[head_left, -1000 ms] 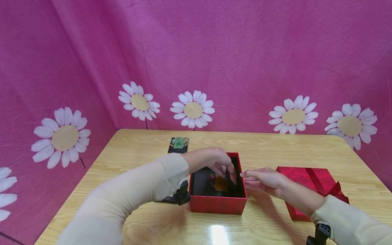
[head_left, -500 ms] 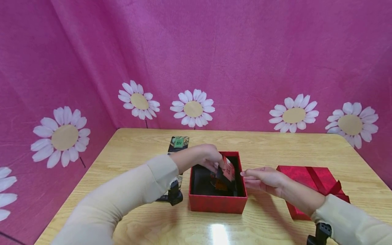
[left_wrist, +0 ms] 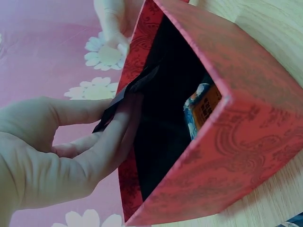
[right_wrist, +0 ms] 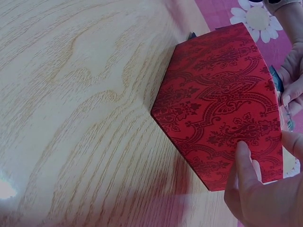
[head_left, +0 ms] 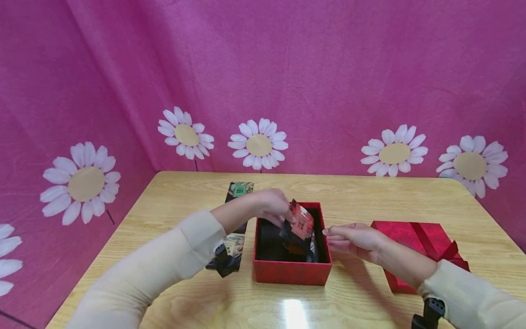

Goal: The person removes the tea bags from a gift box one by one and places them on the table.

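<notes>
A red patterned gift box (head_left: 291,274) with a black inside stands uncovered on the table. Over its opening my left hand (head_left: 274,206) pinches a flat black packet with a red printed front (head_left: 302,225), tilted, its lower part still within the walls. Seen from the left wrist, the thumb lies on one face of the packet (left_wrist: 124,97) and the fingers on the other. Another packet, with an orange label (left_wrist: 206,106), lies inside the box. My right hand (head_left: 354,240) holds the box's right wall, thumb at the rim and fingers (right_wrist: 246,165) against the outside.
The red lid (head_left: 400,235) with its ribbon bow lies to the right, partly behind the right forearm. Left of the box are black packets, one green-labelled (head_left: 240,189) and one with a pale print (head_left: 233,246). A pink flowered curtain (head_left: 320,82) hangs behind the table.
My left hand has drawn the red-fronted packet up and leftward from the right part of the box, and more of its front shows. My right hand has stayed at the wall.
</notes>
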A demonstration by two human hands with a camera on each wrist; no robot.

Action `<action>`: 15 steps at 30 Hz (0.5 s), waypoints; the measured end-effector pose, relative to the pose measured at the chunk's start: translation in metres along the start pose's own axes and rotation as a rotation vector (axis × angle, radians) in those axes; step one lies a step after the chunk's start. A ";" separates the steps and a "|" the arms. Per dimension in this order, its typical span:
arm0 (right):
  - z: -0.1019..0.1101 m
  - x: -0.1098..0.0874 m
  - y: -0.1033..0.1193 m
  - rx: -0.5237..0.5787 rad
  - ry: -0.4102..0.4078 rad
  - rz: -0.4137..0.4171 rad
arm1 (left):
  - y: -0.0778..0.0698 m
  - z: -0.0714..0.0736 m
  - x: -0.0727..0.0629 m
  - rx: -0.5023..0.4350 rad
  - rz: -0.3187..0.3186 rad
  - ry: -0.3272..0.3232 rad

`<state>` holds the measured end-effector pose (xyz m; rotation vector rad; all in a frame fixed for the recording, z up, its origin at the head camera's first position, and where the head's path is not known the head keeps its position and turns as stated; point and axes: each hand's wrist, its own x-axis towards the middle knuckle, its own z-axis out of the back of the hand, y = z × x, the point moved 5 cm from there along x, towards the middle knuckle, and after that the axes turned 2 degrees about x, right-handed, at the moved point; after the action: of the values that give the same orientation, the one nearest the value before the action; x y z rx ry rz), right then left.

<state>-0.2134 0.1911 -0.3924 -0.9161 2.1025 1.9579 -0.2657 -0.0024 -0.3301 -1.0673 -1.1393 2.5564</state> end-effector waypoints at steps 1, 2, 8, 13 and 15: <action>0.000 0.000 0.000 0.002 -0.002 0.000 | 0.001 0.001 -0.001 -0.007 0.001 -0.004; 0.000 0.000 0.000 0.003 -0.008 -0.003 | 0.003 0.003 -0.002 -0.015 0.004 -0.006; 0.000 0.001 -0.001 0.003 -0.010 -0.002 | 0.012 0.012 -0.007 -0.082 0.017 -0.020; 0.000 0.001 0.000 0.030 0.016 0.007 | 0.017 0.021 -0.012 -0.109 -0.012 -0.008; 0.000 0.002 -0.001 0.038 0.018 0.005 | 0.019 0.024 -0.015 -0.082 -0.023 0.002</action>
<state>-0.2145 0.1906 -0.3937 -0.9250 2.1463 1.9120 -0.2682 -0.0358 -0.3244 -1.0669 -1.2582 2.5105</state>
